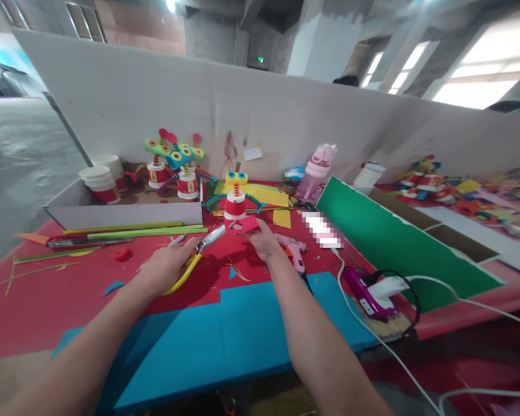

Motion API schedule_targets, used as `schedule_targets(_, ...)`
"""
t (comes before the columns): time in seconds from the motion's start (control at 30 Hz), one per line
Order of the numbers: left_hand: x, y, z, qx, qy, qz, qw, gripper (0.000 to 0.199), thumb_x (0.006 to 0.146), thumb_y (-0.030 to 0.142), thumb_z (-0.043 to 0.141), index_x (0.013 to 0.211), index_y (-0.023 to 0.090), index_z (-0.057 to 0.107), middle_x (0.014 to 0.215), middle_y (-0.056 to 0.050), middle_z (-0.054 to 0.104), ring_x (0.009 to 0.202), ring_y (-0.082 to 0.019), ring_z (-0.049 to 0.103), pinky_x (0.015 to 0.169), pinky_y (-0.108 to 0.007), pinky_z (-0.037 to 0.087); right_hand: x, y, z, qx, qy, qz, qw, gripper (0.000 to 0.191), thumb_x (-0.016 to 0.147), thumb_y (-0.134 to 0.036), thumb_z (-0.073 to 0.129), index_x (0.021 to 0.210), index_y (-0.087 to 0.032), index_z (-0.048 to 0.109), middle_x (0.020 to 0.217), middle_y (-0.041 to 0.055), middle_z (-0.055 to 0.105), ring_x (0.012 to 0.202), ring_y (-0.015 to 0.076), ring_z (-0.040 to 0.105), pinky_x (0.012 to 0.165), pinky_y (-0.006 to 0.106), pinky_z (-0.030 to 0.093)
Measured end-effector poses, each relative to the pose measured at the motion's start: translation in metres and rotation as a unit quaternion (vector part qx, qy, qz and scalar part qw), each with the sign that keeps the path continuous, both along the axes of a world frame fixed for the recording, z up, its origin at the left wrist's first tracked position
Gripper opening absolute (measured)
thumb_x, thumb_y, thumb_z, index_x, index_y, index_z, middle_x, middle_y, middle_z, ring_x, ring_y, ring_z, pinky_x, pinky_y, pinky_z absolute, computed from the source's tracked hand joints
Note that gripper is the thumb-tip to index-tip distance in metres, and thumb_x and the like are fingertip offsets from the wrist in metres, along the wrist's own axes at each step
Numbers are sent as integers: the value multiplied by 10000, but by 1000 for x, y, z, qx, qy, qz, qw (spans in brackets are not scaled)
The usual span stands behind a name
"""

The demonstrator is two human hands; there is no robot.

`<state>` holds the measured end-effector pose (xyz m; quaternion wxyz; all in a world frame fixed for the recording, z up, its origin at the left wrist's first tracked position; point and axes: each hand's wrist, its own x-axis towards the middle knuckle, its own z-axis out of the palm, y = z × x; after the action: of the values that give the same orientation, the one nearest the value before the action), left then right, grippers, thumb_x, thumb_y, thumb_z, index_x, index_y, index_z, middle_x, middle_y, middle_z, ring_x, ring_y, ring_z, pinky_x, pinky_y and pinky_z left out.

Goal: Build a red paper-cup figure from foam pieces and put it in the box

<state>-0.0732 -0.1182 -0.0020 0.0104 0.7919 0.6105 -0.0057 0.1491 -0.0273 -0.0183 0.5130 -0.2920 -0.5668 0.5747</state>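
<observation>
My left hand is closed around something by the scissors, whose yellow handles show beside the fingers. A pencil-like stick pokes out above that hand. The silver blades point up and right toward a piece of red paper. Pinched in my right hand, the red paper has a cut-out gap at its left side. Just behind it stands a paper-cup figure with a yellow head, blue eyes and green coiled arms. A pink glue gun lies right of my right hand.
Several cup figures and stacked cups stand in a box at the back left. Blue board lies in front. To the right are a purple power strip, white cables, a pink bottle and a green panel.
</observation>
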Motion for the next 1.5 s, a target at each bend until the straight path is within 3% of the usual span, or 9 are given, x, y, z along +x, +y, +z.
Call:
schedule_targets(0.3,2,-1,3,1,-7,-7,1000,346,945,266,284,1247,195,437,970,-137,662,849,-273,671,668,-313,461,1,0,1,13,2,11,1000,293,616,-389,796,827,-195,739,797,23,729,916,217,640,877,363,460)
schedule_targets(0.63,0,0,2,-1,1,-1,1000,351,942,266,292,1254,201,439,995,-138,670,861,-274,673,665,-312,462,-1,4,-3,-12,5,-19,1000,307,574,-367,814,813,-195,728,833,13,736,886,207,647,862,348,464)
schedule_targets(0.9,-1,-1,0,1,-7,-17,1000,372,942,269,279,1268,178,434,977,-159,658,894,-312,664,660,-333,464,0,5,-5,-7,11,-12,1000,305,569,-361,815,816,-203,732,824,13,734,868,203,645,852,356,463)
schedule_targets(1.2,1,-1,2,3,7,-14,1000,364,943,236,264,1264,184,427,1025,-151,659,943,-289,660,672,-308,462,0,1,-2,-12,-9,-13,1000,294,568,-334,811,811,-194,726,802,9,733,879,207,638,827,337,454)
schedule_targets(1.5,-1,-1,-1,-4,-3,-12,1000,359,957,289,270,1273,201,414,969,-129,662,843,-274,667,669,-311,457,2,2,-2,-11,5,2,1000,304,596,-340,798,850,-184,740,810,13,734,858,205,643,860,350,446)
